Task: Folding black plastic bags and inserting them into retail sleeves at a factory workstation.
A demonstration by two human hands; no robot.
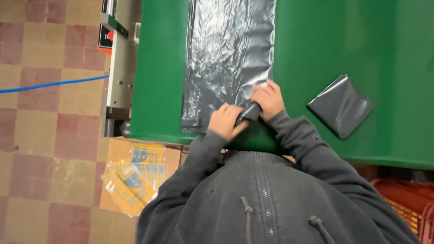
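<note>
Between both hands [246, 115], black bag's [226, 58] corner

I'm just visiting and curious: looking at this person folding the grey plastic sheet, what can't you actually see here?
Head view, one camera only:
- Grey plastic sheet: its far end is cut off by the top edge.
- Near corner of the sheet: covered by the left hand and right hand.
- Folded grey bag: any contents are hidden.
- Red crate: cut off at the corner, partly behind the sleeve.
- Machine: mostly out of frame.
</note>
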